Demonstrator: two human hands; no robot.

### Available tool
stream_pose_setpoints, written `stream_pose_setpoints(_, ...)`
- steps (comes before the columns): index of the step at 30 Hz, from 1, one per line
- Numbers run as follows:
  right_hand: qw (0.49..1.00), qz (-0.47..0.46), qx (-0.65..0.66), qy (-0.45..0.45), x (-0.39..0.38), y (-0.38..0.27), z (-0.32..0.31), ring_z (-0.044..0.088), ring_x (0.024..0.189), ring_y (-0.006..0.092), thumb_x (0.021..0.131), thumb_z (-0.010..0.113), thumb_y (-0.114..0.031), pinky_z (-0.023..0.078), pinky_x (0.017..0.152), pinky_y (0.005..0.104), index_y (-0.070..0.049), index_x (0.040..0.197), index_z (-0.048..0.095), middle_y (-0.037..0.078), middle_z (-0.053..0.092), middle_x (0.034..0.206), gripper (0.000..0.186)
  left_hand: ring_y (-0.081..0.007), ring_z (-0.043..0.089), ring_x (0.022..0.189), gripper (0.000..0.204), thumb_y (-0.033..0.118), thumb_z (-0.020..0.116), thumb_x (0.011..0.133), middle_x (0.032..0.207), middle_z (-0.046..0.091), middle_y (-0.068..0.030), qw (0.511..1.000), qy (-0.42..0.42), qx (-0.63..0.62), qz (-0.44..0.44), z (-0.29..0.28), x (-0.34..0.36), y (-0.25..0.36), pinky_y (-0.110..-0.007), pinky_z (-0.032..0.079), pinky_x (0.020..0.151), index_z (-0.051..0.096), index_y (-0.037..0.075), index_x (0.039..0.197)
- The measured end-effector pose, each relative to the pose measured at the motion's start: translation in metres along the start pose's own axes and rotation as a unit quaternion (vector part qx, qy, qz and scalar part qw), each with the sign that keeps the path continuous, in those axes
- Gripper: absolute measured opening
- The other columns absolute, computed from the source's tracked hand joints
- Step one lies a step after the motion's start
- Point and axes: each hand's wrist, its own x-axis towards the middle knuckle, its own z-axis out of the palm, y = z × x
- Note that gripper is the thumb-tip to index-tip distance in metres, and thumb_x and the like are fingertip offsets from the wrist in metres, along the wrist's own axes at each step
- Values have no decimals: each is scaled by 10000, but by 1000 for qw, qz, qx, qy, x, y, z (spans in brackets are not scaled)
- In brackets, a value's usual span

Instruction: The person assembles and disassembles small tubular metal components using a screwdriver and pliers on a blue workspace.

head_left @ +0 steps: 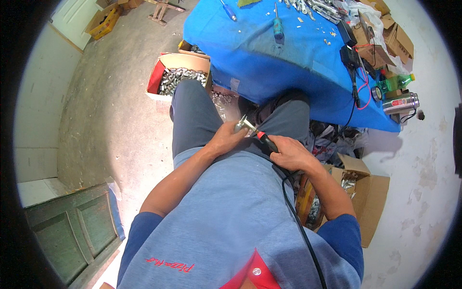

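Over my lap, my left hand point(227, 137) is closed around a small silver metal part point(239, 126), pinched at the fingertips. My right hand point(291, 152) grips a soldering iron point(265, 140) with a black handle and a red collar. Its metal front end points left and meets or nearly meets the silver part; the exact contact is too small to make out. A black cord point(299, 219) trails from near my right wrist down across my shirt. Both hands are close together between my knees.
Ahead is a table with a blue cloth point(250, 53), carrying a teal screwdriver point(278, 29), a blue-handled tool point(229, 11) and metal pieces. A carton of metal parts point(183, 79) stands by my left knee. At right are an open cardboard box point(373, 202), a steel flask point(402, 103) and cables.
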Motion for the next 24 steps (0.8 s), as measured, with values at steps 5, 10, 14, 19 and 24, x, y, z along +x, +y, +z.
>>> stream_pose_setpoints(5, 999, 43, 11, -27, 1, -3, 0, 602, 919, 453, 773, 552, -187, 466, 816, 490, -2, 1051, 582, 266, 642, 928, 335, -86, 457, 678, 207, 203, 597, 943, 728, 537, 13, 1000, 17, 7, 8, 0, -1, 6, -292, 403, 585, 609, -4, 937)
stream_pose_setpoints(10, 980, 34, 183, -73, 1, 14, 8, 604, 719, 225, 756, 571, -174, 469, 664, 358, 4, 979, 610, 108, 630, 791, 288, -92, 462, 683, 192, 192, 601, 927, 725, 538, 11, 999, 28, 40, 5, 2, 0, 7, -298, 412, 594, 605, 0, 917)
stream_pose_setpoints(14, 917, 68, 351, -177, -6, 14, -6, 590, 709, 125, 736, 605, -164, 472, 604, 273, -2, 1010, 644, 45, 644, 839, 320, -93, 469, 684, 162, 150, 584, 907, 731, 545, 3, 999, 22, 31, 13, 1, -4, 17, -301, 417, 595, 607, -9, 925)
stream_pose_setpoints(19, 879, 82, 426, -198, -4, 23, -4, 622, 689, 128, 719, 619, -124, 515, 568, 260, -2, 1111, 642, 85, 684, 915, 411, -96, 486, 701, 160, 108, 555, 899, 748, 562, -11, 999, -8, 33, -4, 2, -1, 4, -300, 432, 614, 601, -21, 981)
stream_pose_setpoints(24, 849, 104, 476, -204, 2, 26, -5, 649, 738, 151, 726, 598, -135, 549, 570, 278, -6, 1125, 601, 111, 689, 961, 419, -99, 513, 738, 170, 108, 556, 911, 791, 601, -25, 999, 0, 49, 16, 1, -3, 14, -300, 455, 655, 600, -19, 1014)
